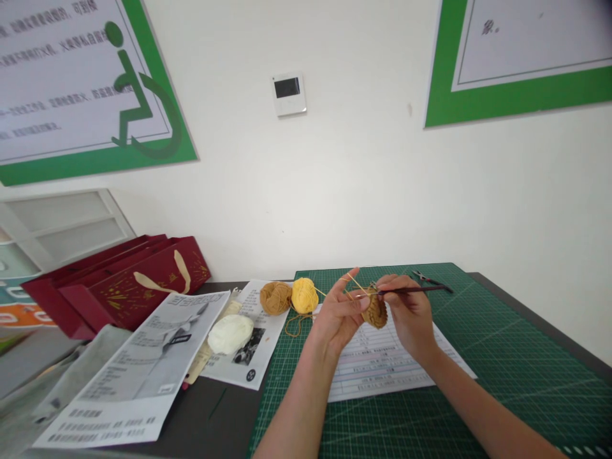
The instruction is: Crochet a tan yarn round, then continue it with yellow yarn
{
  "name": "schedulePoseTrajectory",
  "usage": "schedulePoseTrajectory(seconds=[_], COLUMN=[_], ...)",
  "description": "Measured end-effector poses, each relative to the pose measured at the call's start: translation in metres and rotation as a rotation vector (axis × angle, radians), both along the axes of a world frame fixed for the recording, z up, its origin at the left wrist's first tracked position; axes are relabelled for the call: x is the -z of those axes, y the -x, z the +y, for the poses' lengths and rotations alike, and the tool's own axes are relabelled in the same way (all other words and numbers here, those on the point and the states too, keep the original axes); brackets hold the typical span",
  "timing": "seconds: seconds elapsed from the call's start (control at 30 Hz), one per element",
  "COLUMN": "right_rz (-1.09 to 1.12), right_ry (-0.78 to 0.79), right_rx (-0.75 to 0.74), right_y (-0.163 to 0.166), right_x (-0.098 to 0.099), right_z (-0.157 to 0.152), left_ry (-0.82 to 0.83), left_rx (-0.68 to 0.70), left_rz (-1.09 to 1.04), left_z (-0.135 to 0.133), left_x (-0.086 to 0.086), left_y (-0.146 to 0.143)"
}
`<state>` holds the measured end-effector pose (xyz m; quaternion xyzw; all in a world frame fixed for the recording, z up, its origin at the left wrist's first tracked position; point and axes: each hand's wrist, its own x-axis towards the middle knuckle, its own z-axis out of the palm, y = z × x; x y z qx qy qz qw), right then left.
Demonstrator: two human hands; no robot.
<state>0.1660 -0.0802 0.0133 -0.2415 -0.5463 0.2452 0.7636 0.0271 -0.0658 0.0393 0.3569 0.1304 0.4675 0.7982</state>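
Left hand (338,313) pinches a small brown crochet piece (375,312), held up above the surface, thumb and fingers closed on its left edge. Index finger is raised, with a yellow strand (354,285) looped over it. The strand runs left toward the yellow yarn ball (305,295).

Right hand (409,310) is closed around a dark crochet hook (412,290). The hook lies roughly level, its tip at the top of the crochet piece and its handle pointing right. The two hands are just beside each other, meeting at the piece.

Under the hands: a printed table sheet (382,370) lying on a green cutting mat (488,357). Small pliers (429,279) sit near the mat's far edge, just behind the hook handle.

Left of the mat: a brown yarn ball (275,298) touching the yellow one. A white yarn ball (230,333) sits nearer, on a printed leaflet (251,366). A larger leaflet (138,370) lies further left, with red gift bags (119,287) behind it on the dark surface (215,414).

On the wall: a small white control panel (289,94) and two green-bordered posters (86,89).
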Motion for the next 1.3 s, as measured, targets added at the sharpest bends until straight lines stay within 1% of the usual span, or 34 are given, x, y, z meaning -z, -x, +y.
schedulePoseTrajectory(seconds=[0.13, 0.27, 0.47, 0.67, 0.83, 0.9, 1.1, 1.17, 1.3], right_rz=[0.032, -0.032, -0.022, -0.036, 0.075, 0.088, 0.009, 0.019, 0.077], right_ry=[-0.02, -0.059, -0.063, -0.089, 0.034, 0.061, -0.016, -0.006, 0.07], right_rx=[0.025, 0.073, -0.001, -0.005, -0.073, -0.086, -0.043, -0.081, -0.209], right_y=[-0.002, -0.003, -0.001, -0.001, 0.004, 0.004, 0.002, 0.001, -0.002], right_x=[-0.001, -0.006, -0.009, -0.01, -0.007, -0.007, -0.01, -0.01, -0.009], right_z=[-0.003, -0.007, -0.01, -0.014, -0.012, -0.011, -0.012, -0.012, -0.01], left_ry=[-0.024, -0.053, -0.078, -0.077, -0.109, -0.107, -0.087, -0.098, -0.117], left_rx=[0.028, 0.035, 0.085, 0.098, 0.068, 0.073, 0.141, 0.166, 0.183], left_rz=[-0.001, 0.029, 0.044, 0.038, 0.061, 0.057, 0.038, 0.03, 0.021], left_z=[0.001, 0.002, 0.001, 0.002, 0.003, 0.004, 0.005, 0.005, 0.006], left_x=[-0.002, -0.002, -0.001, -0.001, -0.001, -0.001, 0.001, 0.002, 0.002], left_y=[0.004, 0.006, 0.007, 0.007, 0.008, 0.008, 0.008, 0.008, 0.009])
